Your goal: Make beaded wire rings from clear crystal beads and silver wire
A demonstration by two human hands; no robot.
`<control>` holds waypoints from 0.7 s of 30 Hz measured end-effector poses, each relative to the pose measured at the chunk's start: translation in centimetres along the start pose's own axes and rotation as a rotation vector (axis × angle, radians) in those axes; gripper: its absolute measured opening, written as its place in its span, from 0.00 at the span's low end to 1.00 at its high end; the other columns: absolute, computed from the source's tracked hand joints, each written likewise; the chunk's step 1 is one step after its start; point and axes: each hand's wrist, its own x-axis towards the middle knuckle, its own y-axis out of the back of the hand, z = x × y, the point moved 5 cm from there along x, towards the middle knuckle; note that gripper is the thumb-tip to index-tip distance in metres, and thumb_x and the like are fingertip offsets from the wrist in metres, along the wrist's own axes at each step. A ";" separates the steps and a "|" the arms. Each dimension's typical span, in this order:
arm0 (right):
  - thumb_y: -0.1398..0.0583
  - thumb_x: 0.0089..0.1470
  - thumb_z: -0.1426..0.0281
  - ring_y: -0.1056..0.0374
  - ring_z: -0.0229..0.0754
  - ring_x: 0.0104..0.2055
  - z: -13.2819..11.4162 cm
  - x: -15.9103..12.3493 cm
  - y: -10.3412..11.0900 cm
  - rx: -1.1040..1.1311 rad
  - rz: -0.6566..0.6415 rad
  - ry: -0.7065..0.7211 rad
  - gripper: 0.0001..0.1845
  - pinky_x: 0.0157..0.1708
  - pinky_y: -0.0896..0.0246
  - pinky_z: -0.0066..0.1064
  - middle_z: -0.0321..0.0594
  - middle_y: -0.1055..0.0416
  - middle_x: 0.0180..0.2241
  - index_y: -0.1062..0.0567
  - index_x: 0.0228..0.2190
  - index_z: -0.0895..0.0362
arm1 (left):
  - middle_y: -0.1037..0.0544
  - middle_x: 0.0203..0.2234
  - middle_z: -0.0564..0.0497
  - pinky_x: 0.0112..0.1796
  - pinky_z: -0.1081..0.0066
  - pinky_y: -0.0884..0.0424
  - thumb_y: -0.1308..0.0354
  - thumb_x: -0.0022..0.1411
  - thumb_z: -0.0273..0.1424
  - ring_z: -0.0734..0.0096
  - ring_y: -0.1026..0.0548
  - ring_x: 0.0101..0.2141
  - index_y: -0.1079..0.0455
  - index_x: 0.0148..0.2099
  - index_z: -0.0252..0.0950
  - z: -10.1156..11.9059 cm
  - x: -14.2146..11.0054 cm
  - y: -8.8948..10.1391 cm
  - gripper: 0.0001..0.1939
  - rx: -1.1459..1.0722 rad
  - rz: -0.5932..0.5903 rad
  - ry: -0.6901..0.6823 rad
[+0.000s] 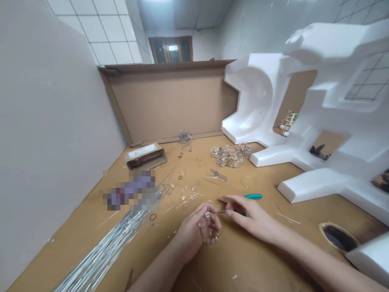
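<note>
steadying a light, fragile loop of wired crystal beads (209, 239) just above the tan worktop (212, 267), we cradle it half-closed in our left hand (194, 231) and pinch green-handled pliers (253, 196) in our right hand (252, 215), best taking it by the stiff wire.

Left hand (193, 235) and right hand (253, 217) are bare, forearms (316, 259) too.

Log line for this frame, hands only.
left hand: holds crystal-beaded wire ring | right hand: holds green-handled pliers, tips near ring | nearby: silver rods
</note>
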 end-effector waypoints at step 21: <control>0.45 0.49 0.60 0.33 0.35 0.20 2.3 2.2 -3.5 0.679 -0.338 -0.205 0.13 0.22 0.40 0.26 0.33 0.31 0.20 0.31 0.31 0.58 | 0.30 0.24 0.54 0.30 0.72 0.35 0.37 0.46 0.34 0.73 0.32 0.26 0.33 0.34 0.35 1.6 0.1 3.0 0.13 0.513 0.440 -0.188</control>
